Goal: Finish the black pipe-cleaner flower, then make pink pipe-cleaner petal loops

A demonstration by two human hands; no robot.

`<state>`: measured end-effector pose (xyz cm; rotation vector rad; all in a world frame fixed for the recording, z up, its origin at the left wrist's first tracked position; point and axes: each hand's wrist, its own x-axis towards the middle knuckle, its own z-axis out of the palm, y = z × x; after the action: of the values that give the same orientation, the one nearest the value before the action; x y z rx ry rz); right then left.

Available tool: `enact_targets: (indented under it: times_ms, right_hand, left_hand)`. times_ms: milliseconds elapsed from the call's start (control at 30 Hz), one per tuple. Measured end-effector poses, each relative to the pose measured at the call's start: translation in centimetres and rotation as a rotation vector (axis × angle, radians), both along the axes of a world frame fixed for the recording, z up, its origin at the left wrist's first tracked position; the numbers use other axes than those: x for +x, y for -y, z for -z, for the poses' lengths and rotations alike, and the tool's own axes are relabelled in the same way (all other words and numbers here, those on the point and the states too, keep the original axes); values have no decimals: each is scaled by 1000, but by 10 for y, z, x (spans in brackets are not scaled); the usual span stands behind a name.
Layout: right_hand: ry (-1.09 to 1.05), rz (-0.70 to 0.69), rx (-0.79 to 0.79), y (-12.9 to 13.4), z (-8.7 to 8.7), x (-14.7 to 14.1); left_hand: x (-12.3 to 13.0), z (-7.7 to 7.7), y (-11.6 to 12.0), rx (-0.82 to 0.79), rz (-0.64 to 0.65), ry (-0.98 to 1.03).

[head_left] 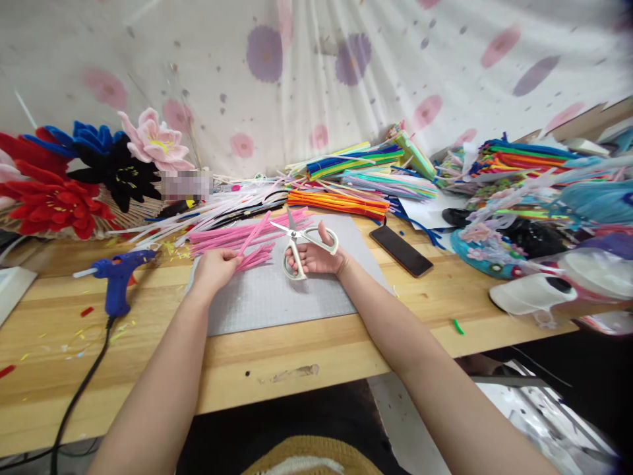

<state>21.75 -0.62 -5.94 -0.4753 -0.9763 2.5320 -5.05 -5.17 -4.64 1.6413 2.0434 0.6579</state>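
Between its fingers and thumb my left hand (221, 269) pinches pink pipe cleaners (256, 233), which point up and to the right. My right hand (319, 256) has its thumb and fingers through the handles of white-handled scissors (293, 235). The scissor blades stand apart, a little to the right of the held pipe cleaners. Under both hands lies a grey cutting mat (277, 300). More pink pipe cleaners (217, 239) lie in a loose pile behind my left hand, and shorter pink pieces (261, 254) rest just to its right.
A blue glue gun (119, 276) with a black cord stands at left, near fuzzy flowers (59, 201). A phone (401, 251) lies right of the mat. Orange pipe cleaners (339, 203) and other coloured bundles line the back. A white bottle (531, 291) lies at right.
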Motion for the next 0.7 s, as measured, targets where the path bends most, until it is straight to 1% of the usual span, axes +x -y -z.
enact_targets:
  times_ms: [167,300,367,500,567,700]
  right_hand:
    - [2,-14,-14,-2,2,-1]
    - [-55,85,-30,-1,-2,2]
    - [-90,142,-32,-1,-3,4]
    - [-117,218,-33,-4,-2,5]
    - [-112,248,-31,-5,-1,5]
    - [-102,237,-28,-5,-1,7]
  left_hand:
    - [15,2,6,6,166,69]
    - [29,5,12,-29,244,82]
    - [35,7,12,-30,275,128]
    - [39,12,9,-17,291,291]
    - [39,14,5,-17,284,329]
    - [38,16,2,-12,266,385]
